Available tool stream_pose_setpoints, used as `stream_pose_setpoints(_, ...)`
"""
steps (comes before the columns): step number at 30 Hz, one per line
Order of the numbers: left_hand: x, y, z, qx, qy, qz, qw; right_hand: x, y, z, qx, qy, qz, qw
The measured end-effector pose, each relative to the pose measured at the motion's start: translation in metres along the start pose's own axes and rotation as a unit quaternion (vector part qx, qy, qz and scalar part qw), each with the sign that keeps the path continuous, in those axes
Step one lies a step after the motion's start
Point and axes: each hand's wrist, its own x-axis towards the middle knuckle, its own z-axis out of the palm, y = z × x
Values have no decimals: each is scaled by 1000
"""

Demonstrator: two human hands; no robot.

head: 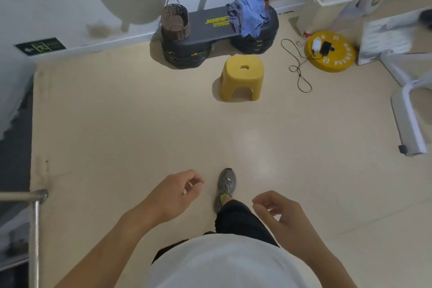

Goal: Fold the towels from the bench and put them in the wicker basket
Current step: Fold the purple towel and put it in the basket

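A heap of blue and purple towels [249,17] lies crumpled on the right end of a black step bench [205,30] against the far wall. A brown wicker basket [175,22] stands upright on the bench's left end, and I cannot see anything inside it. My left hand [174,194] and my right hand [278,214] hang low in front of me, far from the bench, fingers loosely curled and holding nothing. One shoe [225,188] steps forward between them.
A yellow plastic stool [242,78] stands on the floor in front of the bench. To the right lie a black cable [297,65], a yellow weight plate [329,51] with a charger, a white bin [325,2] and a white frame [406,105]. A metal rail [35,217] is at lower left.
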Motion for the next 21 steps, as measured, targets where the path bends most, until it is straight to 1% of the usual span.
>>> stream_pose_setpoints(6,94,20,-88,-23,5,-41,999,166,-79,-52,-6,-37,-43,998)
stream_pose_setpoints(11,166,14,-165,-49,16,-62,997,288,-137,-69,-12,-75,-55,996)
stream_pose_setpoints(17,276,-4,-287,-41,18,-47,998,432,-209,-63,-12,-50,-51,997)
stream_pose_setpoints(21,337,4,-368,-25,14,-23,999,491,-250,-67,-8,-11,-39,999)
